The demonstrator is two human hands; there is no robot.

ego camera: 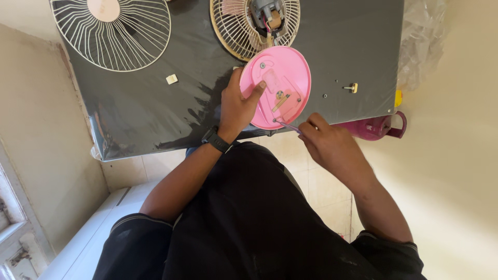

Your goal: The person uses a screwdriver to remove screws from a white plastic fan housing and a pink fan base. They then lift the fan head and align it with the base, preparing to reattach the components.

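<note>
left hand (239, 103): fingers curled, thumb out, wrist straight | right hand (328, 142): closed in pinch, forearm bent inward

Pink disc (282, 85), dark grey table (353, 46)

A dark grey desk (155, 103) with a glossy, film-covered top carries the fan parts. At its far left corner lies a cream wire fan guard (111, 31) with a round pale centre cap, flat on the surface. Further right along the far edge sits a second, beige fan guard (233, 31) with a grey motor (267, 13) resting in it. A small cream square piece (171, 79) lies on bare desk between the two guards and the near edge. Toward the right side lie a small cream-headed knob (352, 87) and, near it, a few tiny dark screws (325, 95), well apart from the guards.
</note>
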